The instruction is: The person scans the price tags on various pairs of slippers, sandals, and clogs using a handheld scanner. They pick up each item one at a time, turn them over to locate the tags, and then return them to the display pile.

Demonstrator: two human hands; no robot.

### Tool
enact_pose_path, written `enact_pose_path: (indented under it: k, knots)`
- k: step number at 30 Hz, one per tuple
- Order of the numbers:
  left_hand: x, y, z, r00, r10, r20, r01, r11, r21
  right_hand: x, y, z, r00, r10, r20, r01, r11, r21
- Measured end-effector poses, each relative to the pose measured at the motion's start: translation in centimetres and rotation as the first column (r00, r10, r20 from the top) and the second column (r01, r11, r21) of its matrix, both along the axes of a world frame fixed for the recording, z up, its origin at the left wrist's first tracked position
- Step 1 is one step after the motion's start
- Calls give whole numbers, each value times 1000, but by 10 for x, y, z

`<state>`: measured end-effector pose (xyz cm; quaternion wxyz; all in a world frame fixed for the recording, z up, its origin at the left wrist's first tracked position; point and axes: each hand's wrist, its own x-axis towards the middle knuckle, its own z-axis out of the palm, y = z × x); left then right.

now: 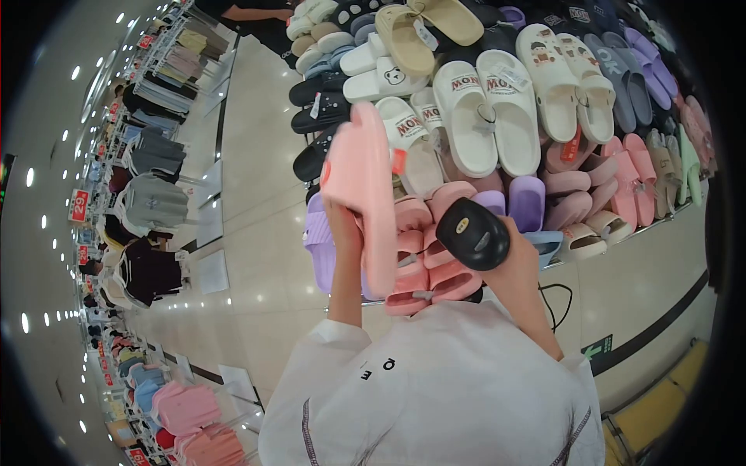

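My left hand (344, 227) is closed around a pink slide slipper (374, 194), raised on its side above the display; most of the fingers are hidden behind it. A red tag (399, 161) shows beside the slipper. In my right hand (515, 264) is a black barcode scanner (472, 233), its rounded head towards the slippers. Below and between my hands lie several coral pink slippers (427, 283). A purple slipper (318, 241) rests just left of my left wrist, and another purple slipper (527, 203) is beyond the scanner.
White slippers (466, 116) and other coloured pairs cover the display ahead. Clothing racks (155, 206) run along the left across a tiled floor (268, 233). At the top left is another person's arm (256, 13). A yellow seat (660, 412) stands at lower right, near a black cable (569, 299).
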<state>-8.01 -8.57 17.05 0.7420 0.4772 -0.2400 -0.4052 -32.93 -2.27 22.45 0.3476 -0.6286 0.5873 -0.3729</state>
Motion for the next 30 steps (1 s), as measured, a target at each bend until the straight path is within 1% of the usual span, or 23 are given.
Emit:
enact_pose_path:
  k: [1,2,3,4,5,7,8,10,11,12,14,15,17,18,19,20,21,22,23,24,26,28,30]
  knots:
    - [-2,-11,6,995,62,76,-54,993,-100,-6,3,-5,999,-11,-33,11,1000,13]
    - [0,-25,-2,924,164,346,-144,986,-83,-11,7,-10,999,-19,-42,20,1000,12]
    - [15,-41,-16,903,63,424,-122,986,113,-15,11,-15,999,-43,-19,43,999,12]
    - [31,-58,-32,875,-51,481,-111,946,303,-19,14,-19,998,-69,5,69,998,12]
    - [37,-79,-51,879,-60,474,-96,949,299,-23,18,-21,995,-103,-19,103,995,13]
    - [37,-116,-74,718,66,692,-185,978,98,-34,25,-29,987,-145,-70,148,988,50]
    - [30,-124,-72,727,62,684,-170,981,92,-39,29,-33,979,-170,-115,181,979,94]
    - [18,-137,-70,392,140,909,-278,960,-28,-47,35,-37,971,-223,-90,231,969,92]
    - [13,-141,-71,476,133,869,-256,967,-8,-51,37,-40,960,-264,-87,272,959,83]
    - [12,-146,-80,483,126,867,-248,969,-3,-54,40,-41,950,-302,-83,308,948,79]
    - [14,-155,-105,404,187,896,-192,975,-117,-60,42,-43,938,-330,-104,340,935,100]
    - [10,-156,-105,405,181,896,-184,976,-114,-63,42,-45,931,-348,-104,360,926,118]
    - [4,-151,-106,454,72,888,-323,942,88,-65,42,-50,923,-371,-105,383,912,145]
    - [2,-146,-101,454,67,889,-319,943,92,-66,40,-52,924,-363,-118,377,916,139]
    - [1,-140,-93,769,-52,637,-157,951,267,-66,38,-53,926,-354,-130,370,920,131]
    - [0,-134,-85,947,-168,274,59,929,364,-66,36,-55,925,-356,-128,372,919,132]
    - [-6,-126,-83,945,-170,278,60,929,364,-65,34,-56,932,-344,-115,357,926,122]
    - [-18,-117,-85,933,22,359,-138,943,302,-64,32,-57,938,-332,-101,342,933,110]
    - [-31,-108,-86,880,213,424,-330,917,223,-62,30,-57,937,-335,-96,344,933,108]
    - [-41,-100,-84,880,212,426,-327,920,218,-59,27,-56,941,-315,-124,331,934,137]
    - [-64,-84,-78,757,5,653,-64,996,66,-55,26,-55,943,-295,-155,319,933,165]
    - [-95,-86,-48,698,-225,680,222,970,93,-48,26,-59,962,-257,-96,268,955,128]
    - [-115,-105,-33,490,-372,788,428,891,154,-42,30,-57,958,-258,-125,276,948,158]
